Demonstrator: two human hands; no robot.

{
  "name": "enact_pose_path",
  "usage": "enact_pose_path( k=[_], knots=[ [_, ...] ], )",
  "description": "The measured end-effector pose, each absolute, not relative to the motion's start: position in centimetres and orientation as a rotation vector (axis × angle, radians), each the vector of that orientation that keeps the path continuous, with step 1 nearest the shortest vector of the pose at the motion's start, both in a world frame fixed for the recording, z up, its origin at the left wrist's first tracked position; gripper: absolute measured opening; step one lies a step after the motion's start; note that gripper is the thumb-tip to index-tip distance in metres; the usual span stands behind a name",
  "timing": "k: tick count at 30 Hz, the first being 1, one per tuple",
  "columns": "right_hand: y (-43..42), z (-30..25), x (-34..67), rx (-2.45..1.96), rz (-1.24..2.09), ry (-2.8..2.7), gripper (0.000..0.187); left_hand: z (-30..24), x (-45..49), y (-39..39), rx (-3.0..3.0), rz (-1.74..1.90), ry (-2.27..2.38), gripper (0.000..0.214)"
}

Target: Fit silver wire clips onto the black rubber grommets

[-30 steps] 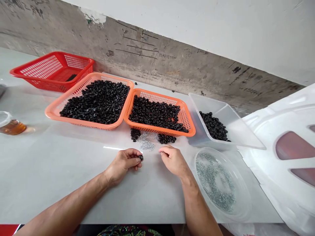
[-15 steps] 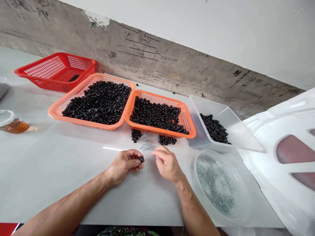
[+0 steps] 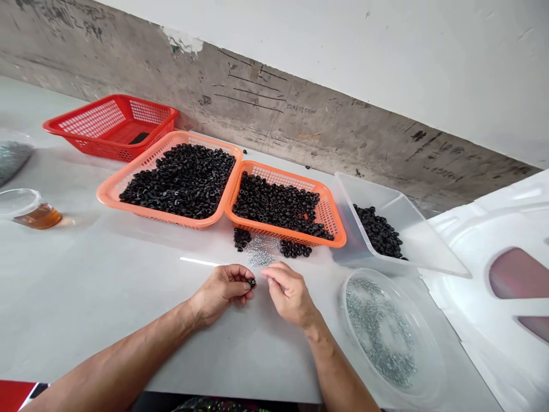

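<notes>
Between the thumb and fingers of my left hand (image 3: 227,289) is a small round black part (image 3: 252,282) with an opening in its face. My right hand (image 3: 291,293) is just to the right, thumb and forefinger pinched together; whatever sits between them is too small to make out. Beyond my fingertips lies a small heap of tiny silvery balls (image 3: 261,252). Black rings (image 3: 295,249) are piled to its right, and smaller black pieces (image 3: 242,238) to its left.
Behind the heaps stand a large orange basket (image 3: 107,197) and a smaller orange basket (image 3: 343,236), both holding black parts. A clear bin (image 3: 437,252) and a round tub (image 3: 429,343) are on the right. A red basket (image 3: 64,127) and a cup of amber liquid (image 3: 45,216) are on the left.
My right hand has drawn slightly back from the silvery balls, its fingertips nearer the black part. The left hand keeps its hold. The whole view has shifted a little.
</notes>
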State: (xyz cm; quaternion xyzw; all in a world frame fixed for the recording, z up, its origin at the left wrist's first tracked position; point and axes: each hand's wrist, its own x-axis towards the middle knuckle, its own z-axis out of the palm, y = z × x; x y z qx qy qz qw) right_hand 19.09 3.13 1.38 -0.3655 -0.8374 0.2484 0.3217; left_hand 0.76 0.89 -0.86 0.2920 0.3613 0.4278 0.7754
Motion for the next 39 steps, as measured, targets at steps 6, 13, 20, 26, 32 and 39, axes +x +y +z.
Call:
enact_pose_path(
  k=[6, 13, 20, 26, 32, 39],
  knots=[
    [5.8, 0.7, 17.5, -1.101, 0.443, -2.356, 0.023, -0.7, 0.7, 0.6, 0.665, 0.862, 0.733, 0.011],
    [8.9, -0.4, 13.9, -1.192, 0.220, -2.570, 0.011, -0.2, 0.7, 0.7, 0.690, 0.820, 0.733, 0.015],
    [9.7, -0.9, 12.5, -1.272, 0.084, -2.679, 0.003, 0.2, 0.7, 0.7, 0.706, 0.823, 0.720, 0.011],
    [9.5, -0.7, 12.5, -1.323, 0.063, -2.688, 0.002, 0.2, 0.6, 0.9, 0.711, 0.825, 0.718, 0.011],
    [9.5, -0.7, 12.3, -1.273, 0.009, -2.778, 0.007, 0.2, 0.6, 0.7, 0.713, 0.831, 0.722, 0.012],
    [9.6, -1.0, 12.2, -1.092, -0.123, -2.900, 0.007, 0.1, 0.5, 0.7, 0.683, 0.834, 0.705, 0.013]
  ],
)
